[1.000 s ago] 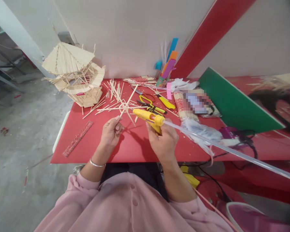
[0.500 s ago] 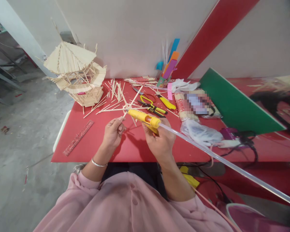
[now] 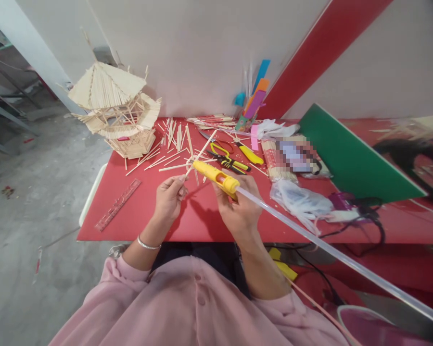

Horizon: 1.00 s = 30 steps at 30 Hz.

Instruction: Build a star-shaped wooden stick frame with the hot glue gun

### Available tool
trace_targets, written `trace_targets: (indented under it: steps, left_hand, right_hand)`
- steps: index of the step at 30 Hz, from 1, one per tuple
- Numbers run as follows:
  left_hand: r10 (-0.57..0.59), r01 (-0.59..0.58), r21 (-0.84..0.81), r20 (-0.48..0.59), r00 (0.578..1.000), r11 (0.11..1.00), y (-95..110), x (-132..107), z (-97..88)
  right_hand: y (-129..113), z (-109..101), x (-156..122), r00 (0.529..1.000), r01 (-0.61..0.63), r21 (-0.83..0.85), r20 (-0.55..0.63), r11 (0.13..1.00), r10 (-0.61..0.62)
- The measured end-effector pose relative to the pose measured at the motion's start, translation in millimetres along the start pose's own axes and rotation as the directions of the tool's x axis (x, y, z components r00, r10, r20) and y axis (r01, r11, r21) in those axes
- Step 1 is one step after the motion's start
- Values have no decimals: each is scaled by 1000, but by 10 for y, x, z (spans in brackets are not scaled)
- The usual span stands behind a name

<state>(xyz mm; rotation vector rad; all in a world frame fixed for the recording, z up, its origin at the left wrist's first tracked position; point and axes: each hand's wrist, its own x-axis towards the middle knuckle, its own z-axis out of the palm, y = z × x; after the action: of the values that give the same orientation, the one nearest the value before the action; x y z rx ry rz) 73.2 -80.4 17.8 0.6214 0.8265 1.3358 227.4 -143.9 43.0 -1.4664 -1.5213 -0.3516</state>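
My left hand (image 3: 169, 199) pinches the lower spoke of a small star of thin wooden sticks (image 3: 197, 158) held above the red table (image 3: 130, 216). My right hand (image 3: 238, 206) is closed round a yellow glue gun (image 3: 216, 176), whose nozzle points left and touches the star's hub. A long clear glue stick (image 3: 328, 249) runs out of the gun's back toward the lower right.
A stick-built pagoda model (image 3: 117, 113) stands at the table's far left corner, with loose sticks (image 3: 173, 139) beside it. Yellow-handled pliers (image 3: 227, 162), a clear ruler (image 3: 118, 204), a plastic bag (image 3: 299, 201), a green board (image 3: 350, 154) and cables (image 3: 364, 211) lie around.
The star of sticks and the glue gun have tilted and shifted slightly; the nozzle stays at the hub. Both hands keep their grips.
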Motion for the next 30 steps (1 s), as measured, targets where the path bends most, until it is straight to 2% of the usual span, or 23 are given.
trace_targets:
  steps: [7,14,18,22,26,30]
  left_hand:
    - [13,-13,-10,-13,1000,1000,85,34,-18]
    - [-2,2,-28,-5,1000,1000,145,34,18]
    - [-10,9,-37,-4,1000,999,126,8,34]
    - [-4,5,-62,8,1000,998,75,-19,47]
    - [-24,25,-91,12,1000,996,30,-23,58]
    - [-19,19,-117,0,1000,993,31,-3,62]
  right_hand:
    - [42,-52,-44,1000,20,74,-20,997,-18]
    - [79,-16,-114,996,-33,25,81,999,31]
    - [64,34,-165,997,-25,-8,71,1000,25]
    - [70,59,-182,999,46,53,13,998,-46]
    - [75,17,-160,998,64,122,-25,990,-62]
    - [96,-41,-181,998,30,159,45,987,-38]
